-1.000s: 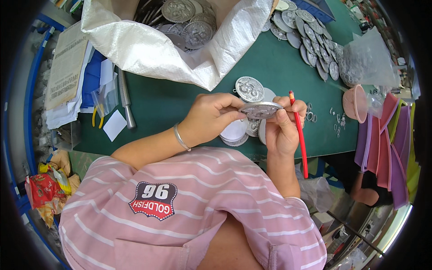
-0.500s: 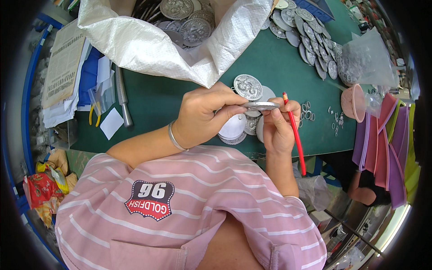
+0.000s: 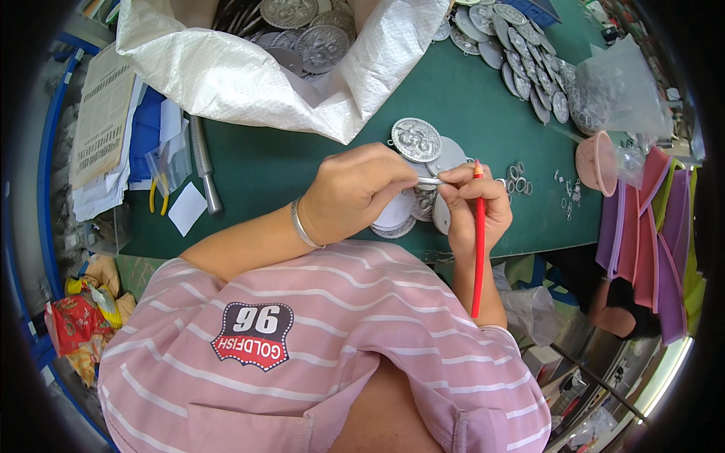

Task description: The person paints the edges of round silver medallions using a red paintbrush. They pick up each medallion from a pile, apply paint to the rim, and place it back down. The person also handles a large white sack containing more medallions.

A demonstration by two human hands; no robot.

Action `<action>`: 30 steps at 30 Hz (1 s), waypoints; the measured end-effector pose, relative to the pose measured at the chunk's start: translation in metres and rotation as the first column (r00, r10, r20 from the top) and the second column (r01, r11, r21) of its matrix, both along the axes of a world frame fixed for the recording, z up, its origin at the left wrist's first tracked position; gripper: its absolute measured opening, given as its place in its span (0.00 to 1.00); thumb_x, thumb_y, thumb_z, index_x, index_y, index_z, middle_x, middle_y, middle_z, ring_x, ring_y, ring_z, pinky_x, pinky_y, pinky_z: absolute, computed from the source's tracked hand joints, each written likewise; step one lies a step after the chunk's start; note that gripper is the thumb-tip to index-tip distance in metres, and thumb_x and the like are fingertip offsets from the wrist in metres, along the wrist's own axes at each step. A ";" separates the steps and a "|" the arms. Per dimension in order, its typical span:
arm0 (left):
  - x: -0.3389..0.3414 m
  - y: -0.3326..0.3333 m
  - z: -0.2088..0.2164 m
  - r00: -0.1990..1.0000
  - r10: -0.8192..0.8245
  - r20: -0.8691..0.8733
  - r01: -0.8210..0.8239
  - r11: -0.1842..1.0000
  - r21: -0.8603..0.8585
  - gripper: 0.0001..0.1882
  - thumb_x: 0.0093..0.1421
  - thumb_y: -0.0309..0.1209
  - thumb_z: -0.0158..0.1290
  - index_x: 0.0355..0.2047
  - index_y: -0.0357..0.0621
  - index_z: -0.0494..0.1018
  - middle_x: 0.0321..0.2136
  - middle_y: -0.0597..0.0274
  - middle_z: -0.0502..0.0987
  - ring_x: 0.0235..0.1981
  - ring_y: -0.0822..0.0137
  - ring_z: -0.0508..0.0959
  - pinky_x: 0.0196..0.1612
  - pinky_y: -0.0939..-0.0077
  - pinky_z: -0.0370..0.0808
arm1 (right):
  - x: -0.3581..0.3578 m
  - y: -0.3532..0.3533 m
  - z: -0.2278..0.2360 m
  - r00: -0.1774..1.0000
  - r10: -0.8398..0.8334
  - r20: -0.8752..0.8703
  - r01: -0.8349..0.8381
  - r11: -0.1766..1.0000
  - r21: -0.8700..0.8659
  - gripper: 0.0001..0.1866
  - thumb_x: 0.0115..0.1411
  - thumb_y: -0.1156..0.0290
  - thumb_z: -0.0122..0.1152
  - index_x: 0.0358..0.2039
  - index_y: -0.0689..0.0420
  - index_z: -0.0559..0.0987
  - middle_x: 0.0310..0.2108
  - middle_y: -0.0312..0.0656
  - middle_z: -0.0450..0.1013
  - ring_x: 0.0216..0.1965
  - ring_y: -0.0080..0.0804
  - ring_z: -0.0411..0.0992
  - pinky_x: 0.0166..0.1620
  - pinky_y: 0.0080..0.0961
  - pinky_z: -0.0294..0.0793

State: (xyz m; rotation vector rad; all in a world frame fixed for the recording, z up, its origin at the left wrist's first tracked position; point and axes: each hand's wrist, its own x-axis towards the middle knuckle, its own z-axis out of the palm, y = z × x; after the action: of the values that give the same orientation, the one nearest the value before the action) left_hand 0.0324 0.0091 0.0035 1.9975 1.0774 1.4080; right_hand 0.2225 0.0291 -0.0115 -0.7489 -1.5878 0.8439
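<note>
My left hand (image 3: 351, 192) pinches one side of a silver medallion (image 3: 430, 181), which is held edge-on, so its faces are hidden. The fingertips of my right hand (image 3: 476, 208) grip its other side. A red pencil (image 3: 479, 257) is also tucked into my right hand, its tip upward and its long end along the forearm. Just beyond my fingers, an embossed round medallion (image 3: 415, 140) lies face up on other discs. Several plain and patterned discs (image 3: 395, 210) lie below my hands, partly covered by them.
A white woven sack (image 3: 249, 90) of medallions stands ahead. Beyond it to the right lies a medallion pile (image 3: 529, 64). Small rings (image 3: 517, 179) and a pink cup (image 3: 596, 162) are at the right. A metal rod (image 3: 205, 166) and yellow-handled pliers (image 3: 160, 193) lie left.
The medallion has turned between my fingers and less of it shows. The red pencil has swung from slanted to nearly upright in my right hand.
</note>
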 end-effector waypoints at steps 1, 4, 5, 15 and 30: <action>-0.001 0.002 0.000 1.000 0.002 0.003 -0.002 1.000 -0.017 0.12 0.44 0.20 0.60 0.32 0.36 0.75 0.30 0.57 0.77 0.27 0.64 0.77 0.30 0.78 0.73 | -0.001 -0.002 -0.001 1.000 -0.011 -0.028 0.011 1.000 -0.012 0.13 0.46 0.90 0.59 0.25 0.57 0.68 0.28 0.46 0.76 0.32 0.28 0.68 0.43 0.27 0.65; 0.012 0.004 0.002 0.987 0.151 0.062 -0.148 0.988 -0.042 0.11 0.44 0.22 0.61 0.31 0.37 0.76 0.28 0.58 0.77 0.26 0.64 0.77 0.32 0.76 0.73 | -0.003 -0.003 -0.007 0.982 -0.017 -0.188 0.003 0.997 -0.079 0.14 0.46 0.91 0.58 0.26 0.58 0.67 0.29 0.49 0.75 0.32 0.30 0.70 0.42 0.27 0.67; 0.011 0.003 0.000 0.987 0.148 0.058 -0.145 0.988 -0.053 0.11 0.43 0.22 0.61 0.30 0.37 0.76 0.27 0.58 0.77 0.26 0.63 0.77 0.32 0.74 0.73 | -0.003 -0.002 -0.006 0.958 0.019 -0.286 -0.054 0.992 -0.116 0.14 0.46 0.91 0.58 0.27 0.58 0.66 0.30 0.49 0.74 0.33 0.31 0.70 0.42 0.27 0.68; -0.002 -0.002 0.000 0.993 0.114 0.018 -0.115 0.993 0.037 0.12 0.39 0.18 0.61 0.28 0.39 0.77 0.25 0.60 0.78 0.24 0.65 0.76 0.30 0.75 0.68 | -0.012 -0.001 0.013 0.951 -0.107 -0.290 0.096 0.994 -0.054 0.11 0.61 0.74 0.48 0.41 0.67 0.71 0.28 0.46 0.69 0.30 0.27 0.66 0.37 0.22 0.67; -0.007 -0.006 0.001 0.995 0.100 -0.013 -0.099 0.992 0.078 0.14 0.37 0.17 0.61 0.28 0.40 0.77 0.25 0.59 0.78 0.21 0.66 0.75 0.27 0.75 0.66 | -0.022 -0.012 0.029 0.984 0.093 -0.155 -0.103 0.993 -0.059 0.07 0.58 0.79 0.48 0.23 0.62 0.65 0.17 0.41 0.68 0.18 0.21 0.63 0.24 0.17 0.65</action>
State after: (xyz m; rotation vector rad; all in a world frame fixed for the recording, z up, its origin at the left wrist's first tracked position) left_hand 0.0257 0.0029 0.0046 2.0376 1.1604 1.5075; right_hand 0.2002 0.0175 0.0176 -0.6416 -1.4760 1.0064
